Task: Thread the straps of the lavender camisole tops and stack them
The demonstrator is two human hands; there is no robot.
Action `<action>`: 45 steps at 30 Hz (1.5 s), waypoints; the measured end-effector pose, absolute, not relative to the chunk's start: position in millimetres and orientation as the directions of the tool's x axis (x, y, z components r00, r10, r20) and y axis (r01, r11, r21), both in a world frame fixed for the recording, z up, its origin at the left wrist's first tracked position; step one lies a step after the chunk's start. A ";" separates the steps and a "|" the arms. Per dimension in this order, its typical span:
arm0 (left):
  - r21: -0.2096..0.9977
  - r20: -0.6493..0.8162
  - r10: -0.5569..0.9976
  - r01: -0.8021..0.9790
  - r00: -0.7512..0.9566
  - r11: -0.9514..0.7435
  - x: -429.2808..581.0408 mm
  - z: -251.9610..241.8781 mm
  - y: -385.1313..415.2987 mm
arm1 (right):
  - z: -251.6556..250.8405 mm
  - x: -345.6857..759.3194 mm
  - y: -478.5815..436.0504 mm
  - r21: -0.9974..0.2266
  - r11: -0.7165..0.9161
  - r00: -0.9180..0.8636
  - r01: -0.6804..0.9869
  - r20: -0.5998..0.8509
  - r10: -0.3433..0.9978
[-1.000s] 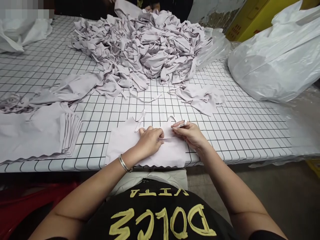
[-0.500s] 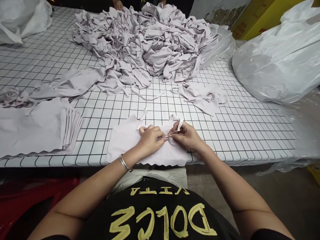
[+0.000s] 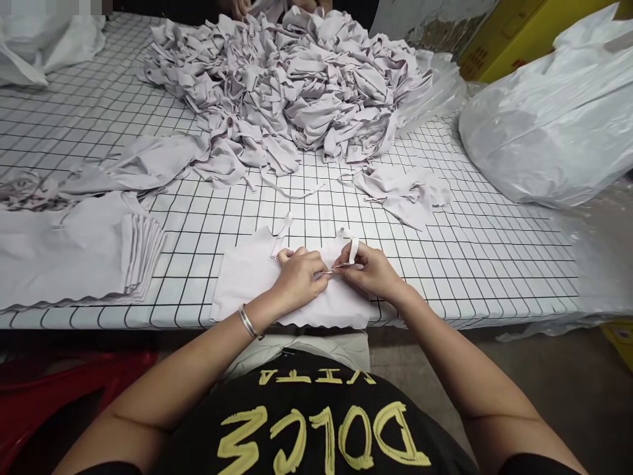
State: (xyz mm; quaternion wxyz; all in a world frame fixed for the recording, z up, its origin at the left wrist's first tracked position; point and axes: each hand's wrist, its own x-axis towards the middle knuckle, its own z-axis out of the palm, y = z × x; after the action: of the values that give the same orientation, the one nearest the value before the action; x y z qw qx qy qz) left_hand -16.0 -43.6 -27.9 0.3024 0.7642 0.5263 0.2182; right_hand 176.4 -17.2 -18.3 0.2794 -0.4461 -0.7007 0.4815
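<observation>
A pale lilac camisole (image 3: 242,284) lies flat at the table's front edge, its wavy hem towards me. My left hand (image 3: 301,276) rests over its middle, fingers closed in a pinch on a thin pale strip. That strip spans the small gap to my right hand (image 3: 368,269), which is also closed, gripping a shoulder strap (image 3: 354,251) that loops up over the fingers. The other strap (image 3: 285,225) stretches loose above the top's left side. Fingers hide just how the strip and strap meet.
A large heap of crumpled lilac garments (image 3: 316,86) fills the far side, where another person's hands (image 3: 242,8) work. Folded tops (image 3: 64,257) are stacked on the left. A single garment (image 3: 403,188) lies beyond my right hand. A bulging plastic bag (image 3: 544,125) stands right.
My hands have barely shifted, both still pinching at the same spot. At the far side, the other person's hands have come further into view, lifting a piece of fabric.
</observation>
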 end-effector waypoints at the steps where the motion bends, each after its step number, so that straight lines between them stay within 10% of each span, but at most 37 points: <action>1: 0.692 0.014 0.936 0.672 0.352 -0.263 -16.1 -28.0 -43.6 | -18.1 176.4 -17.0 -0.920 0.143 -0.450 0.364 -0.040 0.892; 25: 0.704 -0.014 0.935 0.667 0.354 -0.242 -15.5 -26.2 -42.0 | -20.4 172.2 -16.1 -0.877 0.221 -0.444 0.427 0.010 0.896; 41: 0.626 0.014 0.927 0.719 0.375 -0.300 -21.5 -30.9 -40.8 | -21.0 146.4 19.3 -0.971 -0.238 -0.238 -0.037 -0.223 0.945; 45: 0.435 0.216 0.956 0.857 0.197 -0.275 -58.5 -21.7 -64.2 | -8.0 156.3 40.8 -0.946 -0.060 -0.046 0.319 -0.079 0.996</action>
State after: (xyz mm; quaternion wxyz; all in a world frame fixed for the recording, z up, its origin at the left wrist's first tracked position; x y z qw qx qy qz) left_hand -58.5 -64.2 -21.7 0.1096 0.7657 0.5922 0.2258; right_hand 156.3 40.8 -8.0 0.3806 -0.5763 -0.5702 0.4448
